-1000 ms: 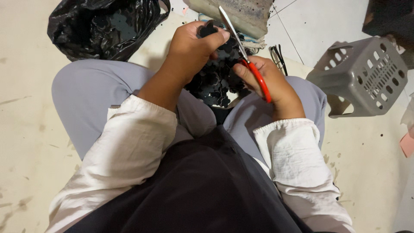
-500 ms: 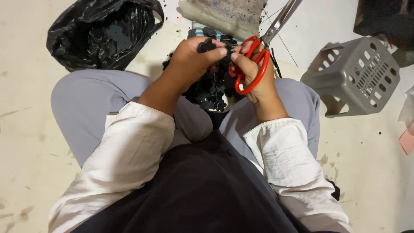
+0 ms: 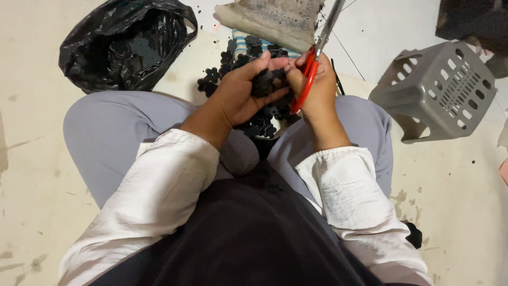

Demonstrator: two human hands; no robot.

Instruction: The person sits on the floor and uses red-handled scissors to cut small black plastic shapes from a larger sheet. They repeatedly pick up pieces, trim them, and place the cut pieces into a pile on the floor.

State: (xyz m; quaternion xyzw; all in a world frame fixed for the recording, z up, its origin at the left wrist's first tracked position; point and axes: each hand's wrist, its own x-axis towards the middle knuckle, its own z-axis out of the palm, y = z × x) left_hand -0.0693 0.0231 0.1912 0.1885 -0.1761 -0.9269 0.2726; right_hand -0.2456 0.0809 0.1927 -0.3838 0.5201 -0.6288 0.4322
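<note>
Right hand [image 3: 317,92] gripping red scissors [image 3: 313,69], left hand [image 3: 246,90] cupping black pieces [image 3: 262,83]

Glossy red plastic scissors handles [image 3: 306,85], shiny metal blades; crinkled glossy black plastic bag [image 3: 124,42].

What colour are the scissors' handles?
Red, on the scissors in the right hand; head view.

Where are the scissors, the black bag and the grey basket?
scissors [image 3: 306,85], head view, on the red handle.
black bag [image 3: 124,45], head view, on its crumpled side.
grey basket [image 3: 439,87], head view, on its slotted wall.
</note>
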